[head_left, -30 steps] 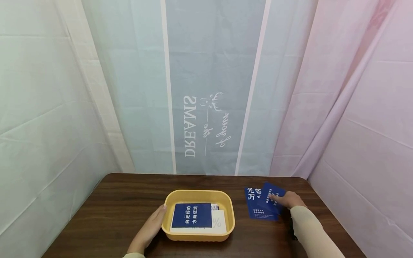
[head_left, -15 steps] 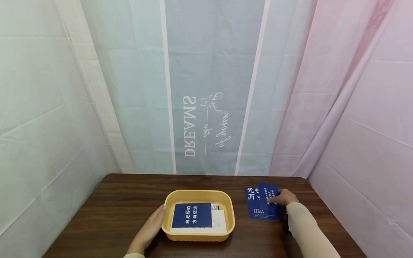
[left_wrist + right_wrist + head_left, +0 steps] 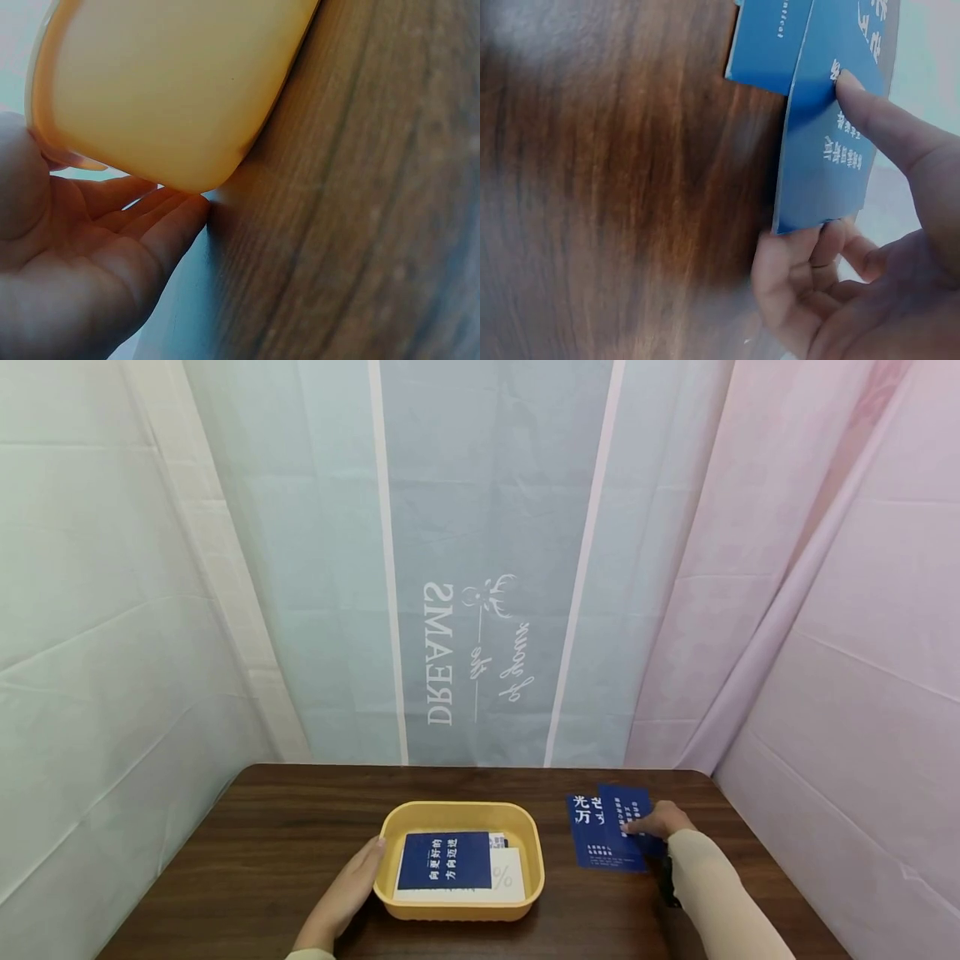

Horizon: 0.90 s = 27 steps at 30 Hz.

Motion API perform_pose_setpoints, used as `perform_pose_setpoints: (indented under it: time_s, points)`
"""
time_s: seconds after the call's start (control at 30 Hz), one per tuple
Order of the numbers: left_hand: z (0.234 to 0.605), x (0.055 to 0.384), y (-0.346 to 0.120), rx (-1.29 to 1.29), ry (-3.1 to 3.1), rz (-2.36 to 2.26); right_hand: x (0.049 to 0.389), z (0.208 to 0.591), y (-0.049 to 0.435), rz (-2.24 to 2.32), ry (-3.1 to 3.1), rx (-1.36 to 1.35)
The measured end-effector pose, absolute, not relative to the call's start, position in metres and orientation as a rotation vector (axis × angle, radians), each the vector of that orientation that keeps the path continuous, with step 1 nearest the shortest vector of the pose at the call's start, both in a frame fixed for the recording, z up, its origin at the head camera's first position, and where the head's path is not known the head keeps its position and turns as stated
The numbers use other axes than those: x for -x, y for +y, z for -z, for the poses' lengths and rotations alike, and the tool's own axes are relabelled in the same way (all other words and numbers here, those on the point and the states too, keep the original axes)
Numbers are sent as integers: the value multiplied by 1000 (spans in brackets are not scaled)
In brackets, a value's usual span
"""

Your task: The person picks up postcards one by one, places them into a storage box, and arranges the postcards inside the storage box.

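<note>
In the head view a yellow plastic tray [image 3: 457, 912] stands on the table, with papers and a blue card [image 3: 446, 860] on top inside it. My left hand [image 3: 347, 893] holds its left side; in the left wrist view the thumb is at the rim and the fingers lie along the outer wall. On the right, my right hand [image 3: 663, 822] pinches a blue printed card [image 3: 821, 142], thumb on its face and fingers beneath its near edge. This card overlaps another blue card [image 3: 588, 839] lying on the table.
The dark wood table [image 3: 285, 827] has rounded far corners. Pale fabric hangs behind it and on both sides, with mirrored lettering on the back cloth [image 3: 480, 677]. A white paper [image 3: 510, 881] marked with a percent sign lies in the tray.
My right hand has moved slightly left with the pinched card, which now stands straighter and covers more of the card beneath. The left hand and tray have stayed put.
</note>
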State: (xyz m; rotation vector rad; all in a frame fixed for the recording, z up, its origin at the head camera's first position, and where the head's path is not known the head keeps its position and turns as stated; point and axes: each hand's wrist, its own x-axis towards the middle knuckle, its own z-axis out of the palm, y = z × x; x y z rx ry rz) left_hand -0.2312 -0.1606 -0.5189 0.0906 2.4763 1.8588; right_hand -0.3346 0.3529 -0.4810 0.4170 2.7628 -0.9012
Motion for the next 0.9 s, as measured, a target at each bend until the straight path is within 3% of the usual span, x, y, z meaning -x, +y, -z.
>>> perform_pose_setpoints:
  time_s: [0.9]
  points:
    - [517, 229, -160, -75, 2494, -1858, 326, 490, 356, 1236, 2789, -327]
